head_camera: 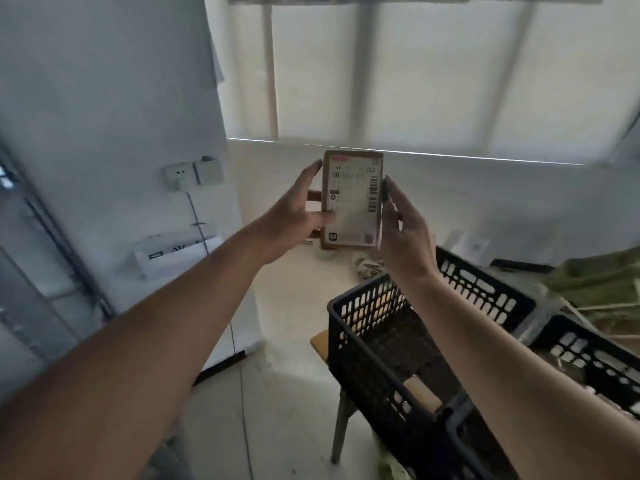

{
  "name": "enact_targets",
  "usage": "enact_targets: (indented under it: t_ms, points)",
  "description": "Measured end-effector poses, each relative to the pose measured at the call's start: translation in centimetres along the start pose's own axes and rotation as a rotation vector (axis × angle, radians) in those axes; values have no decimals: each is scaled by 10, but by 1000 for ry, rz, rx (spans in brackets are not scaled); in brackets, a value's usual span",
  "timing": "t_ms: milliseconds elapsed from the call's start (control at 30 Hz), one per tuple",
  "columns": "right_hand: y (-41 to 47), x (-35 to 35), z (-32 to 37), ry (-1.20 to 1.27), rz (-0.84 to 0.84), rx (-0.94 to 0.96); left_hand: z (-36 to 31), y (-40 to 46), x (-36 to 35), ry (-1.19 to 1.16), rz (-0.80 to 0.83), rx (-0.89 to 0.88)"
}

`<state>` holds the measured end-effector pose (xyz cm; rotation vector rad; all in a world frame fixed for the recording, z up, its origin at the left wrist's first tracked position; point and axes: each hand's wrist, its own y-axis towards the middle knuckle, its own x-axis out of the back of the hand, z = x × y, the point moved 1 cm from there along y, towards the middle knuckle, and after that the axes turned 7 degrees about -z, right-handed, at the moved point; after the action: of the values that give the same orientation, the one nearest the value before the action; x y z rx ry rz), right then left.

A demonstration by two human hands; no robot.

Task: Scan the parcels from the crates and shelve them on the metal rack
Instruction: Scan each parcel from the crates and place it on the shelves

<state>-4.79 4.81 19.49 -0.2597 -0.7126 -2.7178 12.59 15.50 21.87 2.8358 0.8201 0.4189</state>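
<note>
A small brown cardboard parcel [351, 202] with a white shipping label and barcodes is held upright in front of me, label facing the camera. My left hand [298, 213] grips its left edge, thumb on the front and fingers behind. My right hand [403, 223] holds its right edge with fingers along the side. A black perforated plastic crate [367, 344] stands below my right forearm, with a pale parcel [420, 393] lying at its bottom. A second black crate [588, 358] sits to the right. Part of the dark metal rack frame [65, 258] shows at the left.
The near crate rests on a small stool with a leg [341, 424] on the pale floor. A wall socket [192, 173] and a hanging cable are on the white wall at left. Green clutter [599, 275] lies at the right. A blinded window fills the top.
</note>
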Motion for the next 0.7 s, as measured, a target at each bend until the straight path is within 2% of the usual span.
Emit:
enact_targets:
  t_ms: [167, 500, 567, 700]
  points:
    - [-27, -66, 55, 60, 89, 161, -22, -63, 80, 69, -176, -14]
    - [-136, -190, 179, 337, 269, 253, -57, -217, 232, 165, -520, -20]
    - [-162, -210, 202, 362, 304, 244, -60, -249, 262, 182, -554, -26]
    - [-217, -251, 247, 427, 376, 218, -66, -315, 313, 303, -517, -23]
